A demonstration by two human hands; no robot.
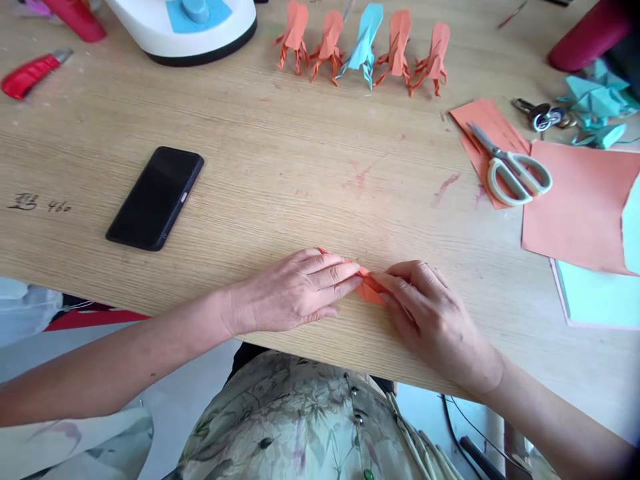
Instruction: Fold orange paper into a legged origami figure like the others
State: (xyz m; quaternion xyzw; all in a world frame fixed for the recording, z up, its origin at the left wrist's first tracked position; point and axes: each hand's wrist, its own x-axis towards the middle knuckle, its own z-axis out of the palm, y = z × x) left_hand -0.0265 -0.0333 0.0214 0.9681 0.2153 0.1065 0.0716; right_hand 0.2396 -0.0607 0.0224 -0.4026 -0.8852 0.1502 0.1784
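A small folded piece of orange paper (370,291) lies at the table's near edge, mostly covered by my hands. My left hand (310,287) rests flat on its left part, fingers stretched out. Thumb and fingers of my right hand (433,313) pinch the paper's right end. Toward the back of the table, a row of folded paper figures stands: several orange ones (399,43) and one light blue figure (365,40) in the middle.
A black phone (156,199) lies at left on the wooden table (280,167). Scissors (517,170) rest on orange paper sheets (575,207) at right, near keys (543,117) and teal folded figures (600,100). A red utility knife (33,75) and a white machine (145,27) are at the back left.
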